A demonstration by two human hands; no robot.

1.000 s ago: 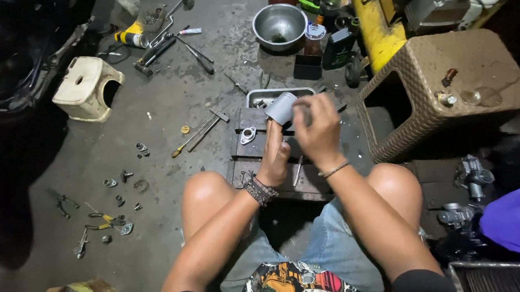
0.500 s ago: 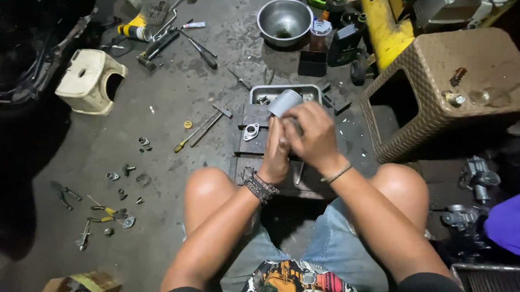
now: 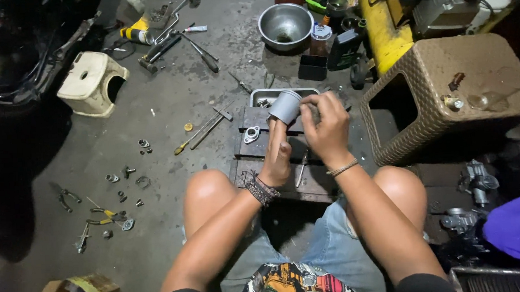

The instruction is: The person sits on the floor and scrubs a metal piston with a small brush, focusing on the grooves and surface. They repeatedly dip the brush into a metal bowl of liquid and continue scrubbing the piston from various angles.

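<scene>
From my head cam: my left hand [image 3: 277, 157] props the grey piston [image 3: 284, 107] from below, fingers closed on its lower end, just above frame centre. My right hand [image 3: 327, 127] wraps its side, fingers clamped on it, so it stays steady over the dark wooden block [image 3: 272, 169]. Metal tray [image 3: 263, 94] sits right behind; pliers [image 3: 102, 218] and loose bits lie lower left on the floor [image 3: 155, 150], within reach.

1 head view, steeply down, probably seated
</scene>
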